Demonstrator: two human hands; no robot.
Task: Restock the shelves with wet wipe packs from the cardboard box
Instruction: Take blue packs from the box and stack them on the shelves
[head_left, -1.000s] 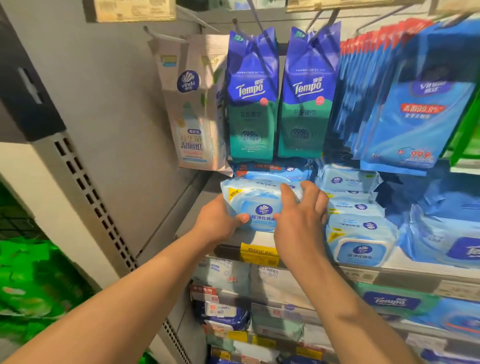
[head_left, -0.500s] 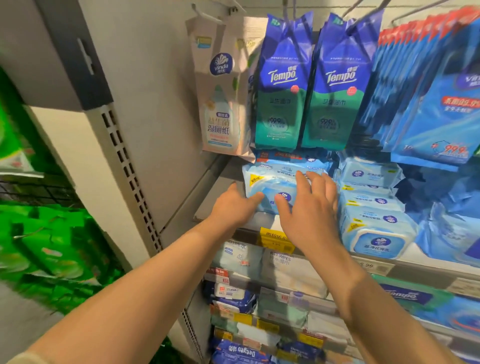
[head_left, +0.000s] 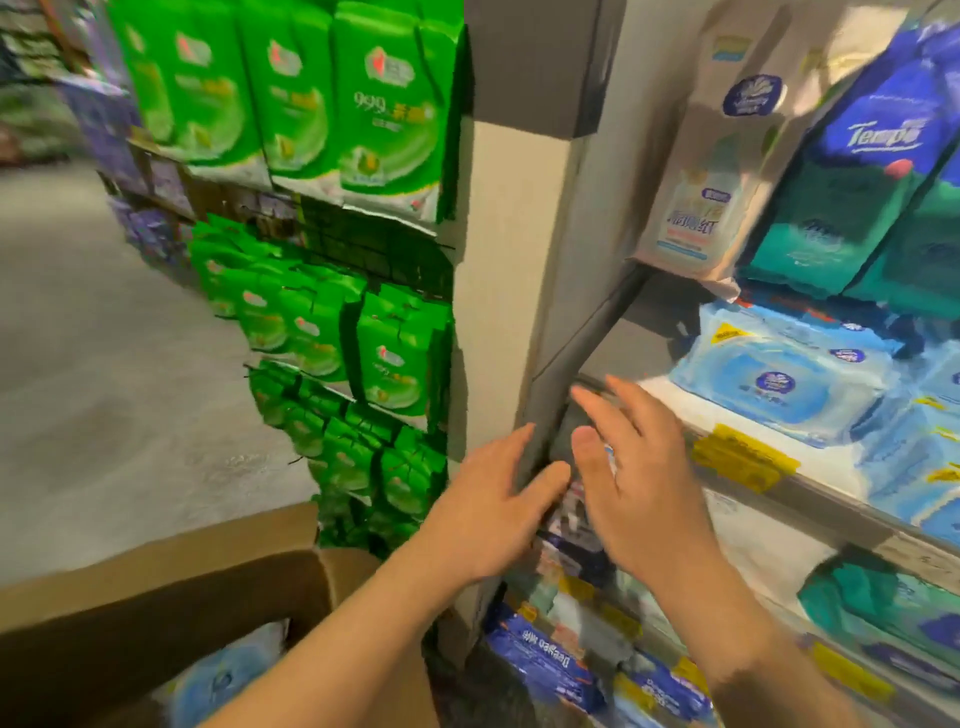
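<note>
A light blue wet wipe pack (head_left: 779, 384) lies at the left end of the shelf (head_left: 675, 415), on top of others like it. My left hand (head_left: 493, 499) and my right hand (head_left: 634, 488) hang in the air below and left of that pack, both with fingers spread and holding nothing. The cardboard box (head_left: 171, 587) stands open at the lower left. Inside it another pale blue wipe pack (head_left: 218, 680) shows.
Blue and teal Tempo bags (head_left: 857, 182) and a beige Vinda pack (head_left: 717, 171) hang above the shelf. Green packs (head_left: 332, 93) fill the rack to the left of a grey upright post (head_left: 519, 260). Lower shelves hold more wipes (head_left: 545, 654). Grey floor lies at the left.
Both hands have let go of the wipe pack, which now lies on the shelf, and have drawn back down and left. The view has swung left, bringing the box into sight.
</note>
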